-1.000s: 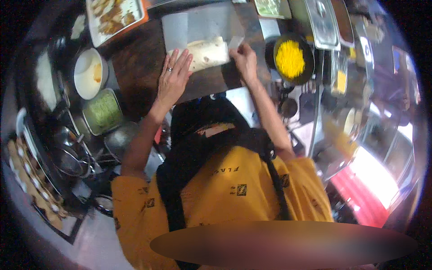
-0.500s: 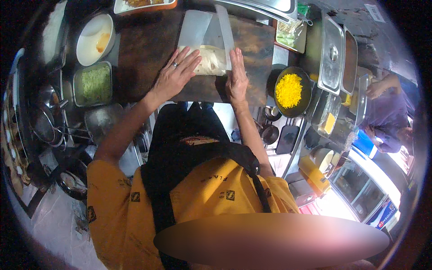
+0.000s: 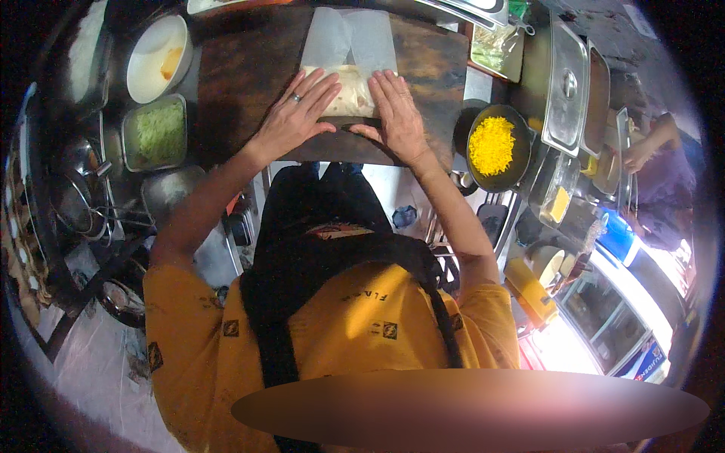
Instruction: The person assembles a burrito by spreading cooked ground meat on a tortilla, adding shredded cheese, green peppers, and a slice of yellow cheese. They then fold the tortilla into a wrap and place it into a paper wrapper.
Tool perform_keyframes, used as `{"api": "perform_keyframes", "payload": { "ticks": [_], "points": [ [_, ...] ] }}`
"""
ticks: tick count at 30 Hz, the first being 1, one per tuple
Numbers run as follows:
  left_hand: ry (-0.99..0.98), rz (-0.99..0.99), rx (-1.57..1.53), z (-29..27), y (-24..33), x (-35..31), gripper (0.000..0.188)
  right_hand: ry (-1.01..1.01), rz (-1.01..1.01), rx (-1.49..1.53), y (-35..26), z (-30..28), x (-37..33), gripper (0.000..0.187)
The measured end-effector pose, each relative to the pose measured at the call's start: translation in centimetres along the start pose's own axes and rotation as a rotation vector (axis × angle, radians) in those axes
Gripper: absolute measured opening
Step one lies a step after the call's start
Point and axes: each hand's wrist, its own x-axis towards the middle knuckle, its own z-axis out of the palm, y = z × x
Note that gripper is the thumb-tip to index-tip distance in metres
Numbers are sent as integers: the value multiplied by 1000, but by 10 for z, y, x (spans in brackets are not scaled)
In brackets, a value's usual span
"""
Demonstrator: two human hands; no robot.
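A folded flatbread wrap (image 3: 347, 94), pale with brown spots, lies on the dark wooden board (image 3: 240, 72) in front of me. White wrapping paper (image 3: 370, 41) stretches away from its far side, with both side flaps folded inward. My left hand (image 3: 298, 109), a ring on one finger, rests with stretched fingers on the wrap's left end. On the right end lies my right hand (image 3: 399, 113), its fingers extended and its thumb pointing inward. Both hands are open and press flat on the wrap and paper, gripping nothing. The fingers hide the wrap's two ends.
At the left stand a white bowl (image 3: 157, 60) and a container of shredded green vegetable (image 3: 158, 132). A black bowl of yellow rice (image 3: 495, 147) sits right of the board. Beyond it are lidded steel pans (image 3: 563, 90). Another person's arm (image 3: 653, 143) shows at far right.
My right hand has turned inward onto the wrap's right end; before, it stood upright beside it. The right paper flap, earlier raised, now lies folded over. My left hand stays on the left end.
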Motion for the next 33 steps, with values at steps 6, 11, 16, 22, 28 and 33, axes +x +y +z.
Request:
{"api": "perform_keyframes", "payload": {
  "ticks": [6,11,16,22,28,33],
  "points": [
    [-38,50,165,2,-8,4,87,-53,-94,-50,13,-1,5,77],
    [-74,78,95,-2,-17,11,80,-100,-149,-124,27,6,7,68],
    [-34,108,85,-8,-23,20,74,-162,-115,-30,25,-8,18,65],
    [-134,43,-91,-10,-37,27,69,-245,-51,32,31,-18,32,60],
    [-271,-35,-327,-23,-53,49,64,-438,-22,102,42,-33,56,59],
    [-481,-217,-423,-39,-61,70,65,-714,143,112,55,-40,79,68]
  ]
}}
